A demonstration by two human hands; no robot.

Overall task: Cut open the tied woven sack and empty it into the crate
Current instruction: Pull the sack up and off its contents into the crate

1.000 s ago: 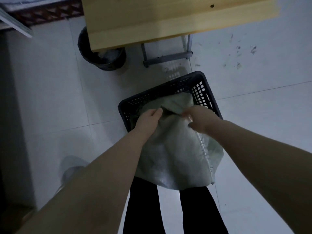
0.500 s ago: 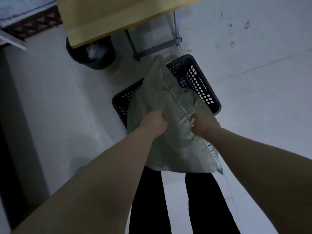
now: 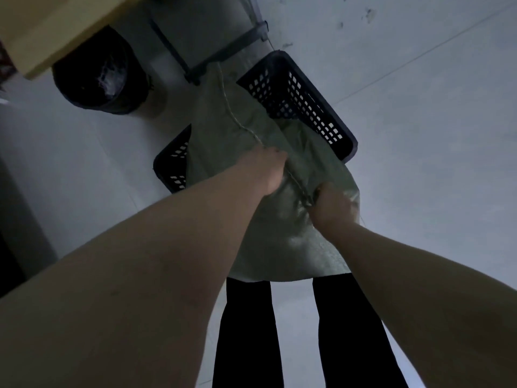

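Both hands hold the grey-green woven sack above the black perforated crate, which stands on the pale tiled floor at about 12 o'clock from the person. The left grip is closed, with the fingers curled into a bunch of sack cloth just left of the stitched seam. The right grip is closed too and clutches the cloth at the seam's near end, towards 5 o'clock from the left one. The two are close together but apart.

The sack stretches from 12 o'clock, where its far end reaches past the crate's far rim, down to 6 o'clock, where its loose edge hangs in front of the person's legs in black trousers. It covers the middle of the crate, so that only the crate's corners at 1 o'clock and 9 o'clock show. Whether the cloth touches the rim cannot be told.

At 10 o'clock a round black bin stands under the edge of a wooden table. The table's metal foot bar lies beyond the crate.
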